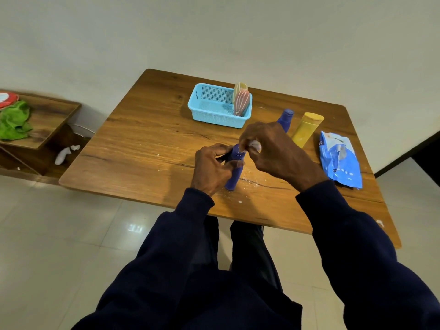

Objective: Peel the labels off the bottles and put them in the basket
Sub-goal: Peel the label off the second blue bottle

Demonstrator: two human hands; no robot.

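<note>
A blue bottle [233,175] stands on the wooden table [147,144] near its front edge. My left hand [212,166] grips its upper body from the left. My right hand [269,146] is over the bottle's top and pinches a pale scrap of label [256,145] by the neck. A light blue basket [219,106] sits at the back of the table with a pink bottle [241,102] and a yellowish one [240,87] leaning in its right end. Behind my right hand stand a second blue bottle [285,119] and a yellow bottle [307,128].
A blue plastic packet [340,160] lies at the table's right side. White scraps dot the wood around the held bottle. To the left is a low wooden shelf [47,115] with a green cloth [14,121], and a white object [64,154] lies beneath it.
</note>
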